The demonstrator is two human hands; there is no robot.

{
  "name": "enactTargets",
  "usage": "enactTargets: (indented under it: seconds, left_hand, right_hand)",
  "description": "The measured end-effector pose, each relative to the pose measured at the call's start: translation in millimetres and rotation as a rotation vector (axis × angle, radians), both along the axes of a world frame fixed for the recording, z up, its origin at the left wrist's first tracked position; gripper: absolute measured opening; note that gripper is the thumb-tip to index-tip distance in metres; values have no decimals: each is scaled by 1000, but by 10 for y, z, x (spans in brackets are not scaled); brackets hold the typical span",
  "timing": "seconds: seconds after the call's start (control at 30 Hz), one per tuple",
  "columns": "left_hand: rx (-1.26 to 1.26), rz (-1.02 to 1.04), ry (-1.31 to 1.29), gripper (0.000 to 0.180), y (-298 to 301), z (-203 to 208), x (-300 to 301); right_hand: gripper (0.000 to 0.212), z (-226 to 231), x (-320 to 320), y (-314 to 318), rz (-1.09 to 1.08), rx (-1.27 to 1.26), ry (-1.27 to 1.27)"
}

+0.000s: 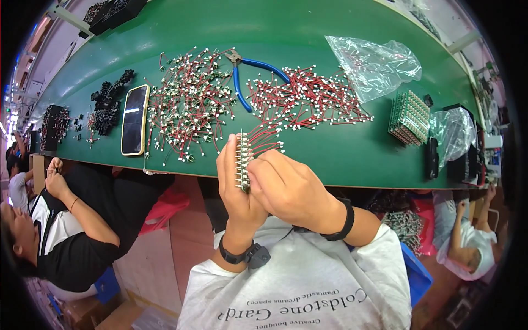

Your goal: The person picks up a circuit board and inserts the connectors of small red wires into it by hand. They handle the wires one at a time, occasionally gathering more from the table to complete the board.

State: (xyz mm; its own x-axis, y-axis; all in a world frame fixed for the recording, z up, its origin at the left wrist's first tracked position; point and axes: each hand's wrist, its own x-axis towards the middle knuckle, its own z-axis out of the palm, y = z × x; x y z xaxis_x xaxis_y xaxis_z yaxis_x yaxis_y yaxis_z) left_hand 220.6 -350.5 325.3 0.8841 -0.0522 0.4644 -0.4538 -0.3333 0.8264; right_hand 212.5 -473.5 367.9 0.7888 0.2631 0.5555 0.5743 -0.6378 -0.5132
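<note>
In front of my chest, at the near edge of the bench, my left hand [235, 198] holds a narrow strip of small circuit boards [242, 162] upright along its fingers. Metal pins stick out on the strip's left side. Several red wires with white plugs [268, 137] run out from its right side over the bench. My right hand [294, 190] is closed in a pinch against the strip's lower right part. Whatever lies between its fingertips is hidden by the fingers.
The green bench [308, 157] holds a pile of wired small boards [190, 104], loose red wire leads [313, 96], blue-handled cutters [237, 82], a phone [135, 121], a plastic bag [379, 66] and stacked boards [410, 118]. A co-worker [82, 225] sits at left.
</note>
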Motion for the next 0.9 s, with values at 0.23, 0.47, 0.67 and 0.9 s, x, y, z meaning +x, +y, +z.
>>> enactTargets:
  seconds: [0.23,0.47,0.67,0.9]
  left_hand:
    - [-7,8,21,51,9,16,-95]
    - [33,-9,0,53,87,13,-80]
    - [92,-15,-24,51,69,29,-51]
    - [-81,-12,64,52,17,-21,-112]
  right_hand:
    - [16,-21,-68,-13,-36,41,1]
    - [14,-74,-8,47,-10,21,-41]
    - [14,-79,-7,14,-22,-28,-26]
    - [15,-125,-16,-1,-43,127,8]
